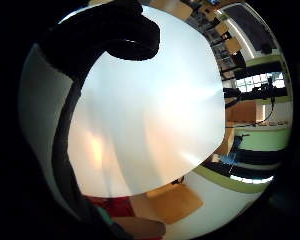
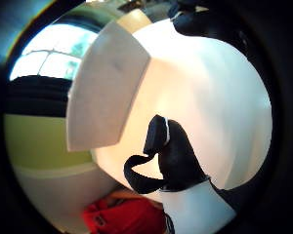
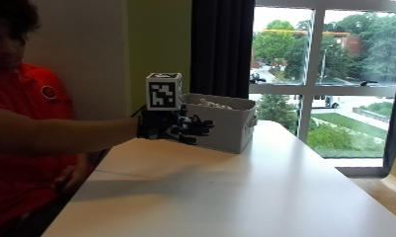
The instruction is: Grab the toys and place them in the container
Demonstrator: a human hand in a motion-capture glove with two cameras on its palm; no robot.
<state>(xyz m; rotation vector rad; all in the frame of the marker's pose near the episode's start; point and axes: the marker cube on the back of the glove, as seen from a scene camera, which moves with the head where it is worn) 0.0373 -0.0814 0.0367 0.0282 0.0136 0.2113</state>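
Outside view shows the black-gloved right hand (image 3: 178, 128) held out above the white rectangular table (image 3: 250, 197), just in front of the grey rectangular fabric-sided container (image 3: 227, 123), which stands toward the table's far edge near the window. The hand overlaps the container's near front wall in this view, so whether it touches that wall or hangs a little short of it cannot be told. Its fingers (image 3: 199, 127) look loosely curled and point toward the container, and nothing can be seen between them; the thumb side palm view bears this out, with a gloved finger (image 2: 173, 156) bent over bare table and nothing pinched, so the hand reads as relaxed and holding nothing. Some pale things (image 3: 214, 104) peek above the container's rim, probably toys already inside, though they are too small to be sure. No toy shows on the tabletop in any view. That is the relation that matters here: the container lies directly ahead of the fingertips, its long side facing the hand and its open top higher than the knuckles, seen as the pale wall (image 2: 105, 92) rising beside the palm. Any toys left must lie away from the container, out of sight.
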